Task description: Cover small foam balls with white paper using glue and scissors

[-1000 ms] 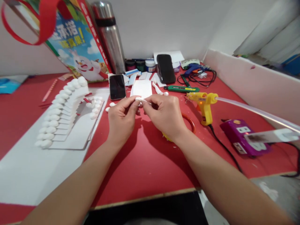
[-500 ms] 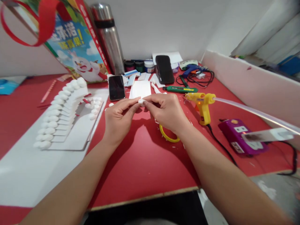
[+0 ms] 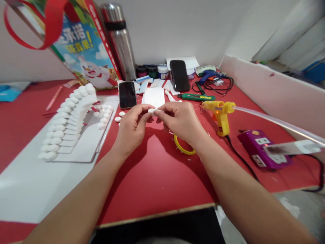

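Note:
Between my two hands is a small white clay lump (image 3: 151,111), pinched at both ends above the red table (image 3: 162,179). My left hand (image 3: 131,130) grips its left side with thumb and index finger. From the right, my right hand (image 3: 183,121) holds it the same way, fingertips nearly meeting. Small rounded white pieces (image 3: 118,119) lie just beyond my left hand. A white stepped model (image 3: 72,137), lined with white rounded lumps (image 3: 61,121), stands on a white board (image 3: 22,193) at the left. Partly under my right forearm rests a yellow ring (image 3: 183,149).
At the right are a yellow glue gun (image 3: 220,117) with a long clear stick and a purple box (image 3: 264,149) with a cord. Behind my hands lie a phone (image 3: 127,95), a black case (image 3: 179,75) and a green cutter (image 3: 198,97). A steel flask (image 3: 122,47) stands by a bag (image 3: 86,51).
My left hand has shifted slightly, and more of the white pieces beside it show. The lump has turned a little between my fingers. The whole view has moved slightly.

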`<action>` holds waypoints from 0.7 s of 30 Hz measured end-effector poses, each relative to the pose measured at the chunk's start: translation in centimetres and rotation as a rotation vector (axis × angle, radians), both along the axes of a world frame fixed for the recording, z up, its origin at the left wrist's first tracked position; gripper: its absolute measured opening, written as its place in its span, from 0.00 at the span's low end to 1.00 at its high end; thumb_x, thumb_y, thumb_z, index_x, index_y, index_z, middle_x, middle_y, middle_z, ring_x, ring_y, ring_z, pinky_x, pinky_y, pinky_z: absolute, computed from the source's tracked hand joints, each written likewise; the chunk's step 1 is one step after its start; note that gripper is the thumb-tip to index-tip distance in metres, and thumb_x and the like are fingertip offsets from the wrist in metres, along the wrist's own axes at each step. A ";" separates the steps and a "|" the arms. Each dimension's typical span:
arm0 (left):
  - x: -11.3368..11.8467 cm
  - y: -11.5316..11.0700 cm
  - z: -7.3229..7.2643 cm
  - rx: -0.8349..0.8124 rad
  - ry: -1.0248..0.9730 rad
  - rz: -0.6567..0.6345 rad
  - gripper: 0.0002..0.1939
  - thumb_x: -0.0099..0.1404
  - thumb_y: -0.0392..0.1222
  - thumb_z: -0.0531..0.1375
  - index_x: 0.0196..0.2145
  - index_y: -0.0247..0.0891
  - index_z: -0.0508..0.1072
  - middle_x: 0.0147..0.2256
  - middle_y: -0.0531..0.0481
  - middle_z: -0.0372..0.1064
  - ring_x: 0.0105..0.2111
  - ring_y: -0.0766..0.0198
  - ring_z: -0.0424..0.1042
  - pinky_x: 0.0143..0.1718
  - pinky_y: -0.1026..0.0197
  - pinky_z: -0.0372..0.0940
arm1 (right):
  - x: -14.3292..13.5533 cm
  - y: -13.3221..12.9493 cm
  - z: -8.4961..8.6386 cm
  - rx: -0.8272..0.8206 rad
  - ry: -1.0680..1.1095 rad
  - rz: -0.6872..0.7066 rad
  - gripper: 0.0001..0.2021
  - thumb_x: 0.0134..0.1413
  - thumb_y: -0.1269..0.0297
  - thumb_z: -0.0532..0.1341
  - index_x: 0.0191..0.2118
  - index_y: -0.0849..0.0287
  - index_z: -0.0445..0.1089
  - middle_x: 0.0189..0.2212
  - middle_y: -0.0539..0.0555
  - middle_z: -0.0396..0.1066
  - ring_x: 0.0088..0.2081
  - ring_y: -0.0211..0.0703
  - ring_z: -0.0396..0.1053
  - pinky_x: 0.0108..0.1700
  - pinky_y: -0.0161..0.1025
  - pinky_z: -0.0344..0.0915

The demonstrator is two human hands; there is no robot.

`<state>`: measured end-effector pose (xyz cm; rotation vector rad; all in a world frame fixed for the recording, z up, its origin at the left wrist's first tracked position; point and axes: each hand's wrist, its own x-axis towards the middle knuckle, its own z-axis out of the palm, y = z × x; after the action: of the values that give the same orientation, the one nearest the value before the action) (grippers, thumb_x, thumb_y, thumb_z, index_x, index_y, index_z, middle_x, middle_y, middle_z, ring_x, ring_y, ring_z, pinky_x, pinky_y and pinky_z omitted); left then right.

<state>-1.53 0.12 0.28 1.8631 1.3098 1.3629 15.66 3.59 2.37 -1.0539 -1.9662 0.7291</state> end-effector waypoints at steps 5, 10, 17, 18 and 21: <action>0.3 0.1 -0.3 -0.077 -0.146 -0.008 0.09 0.70 0.44 0.62 0.44 0.38 0.76 0.34 0.48 0.77 0.35 0.62 0.76 0.40 0.61 0.71 | 0.1 -0.1 0.0 0.057 -0.069 -0.044 0.11 0.62 0.64 0.63 0.29 0.63 0.79 0.21 0.52 0.71 0.25 0.37 0.62 0.30 0.37 0.53; 0.8 0.0 -0.2 -0.128 -0.217 0.017 0.11 0.69 0.45 0.63 0.43 0.36 0.76 0.34 0.48 0.77 0.34 0.63 0.76 0.39 0.62 0.71 | -0.1 -0.5 -0.4 0.257 -0.190 -0.066 0.10 0.61 0.70 0.60 0.30 0.64 0.77 0.25 0.55 0.73 0.26 0.39 0.64 0.32 0.38 0.54; 0.2 0.3 -0.2 -0.115 -0.159 -0.016 0.09 0.71 0.44 0.61 0.45 0.37 0.76 0.36 0.48 0.77 0.36 0.62 0.76 0.41 0.61 0.70 | -0.5 -0.3 0.1 -0.242 0.106 0.009 0.11 0.66 0.62 0.59 0.33 0.62 0.74 0.27 0.55 0.75 0.25 0.41 0.71 0.30 0.37 0.63; 0.1 0.3 -0.1 -0.108 -0.143 -0.025 0.09 0.71 0.43 0.60 0.45 0.37 0.75 0.37 0.48 0.77 0.36 0.62 0.76 0.42 0.60 0.70 | -0.5 -0.1 0.3 -0.437 0.238 0.052 0.14 0.68 0.59 0.56 0.36 0.61 0.73 0.27 0.55 0.75 0.24 0.40 0.71 0.28 0.37 0.64; -0.3 0.2 0.3 -0.052 -0.042 -0.009 0.09 0.71 0.41 0.60 0.46 0.37 0.76 0.39 0.47 0.78 0.38 0.60 0.77 0.45 0.59 0.69 | -0.3 0.4 0.4 -0.835 0.537 0.162 0.16 0.70 0.57 0.54 0.39 0.62 0.73 0.28 0.55 0.76 0.22 0.38 0.71 0.23 0.35 0.66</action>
<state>-1.81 0.31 0.60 1.7945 1.3027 1.3436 15.33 3.94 2.77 -0.9941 -1.2823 1.8045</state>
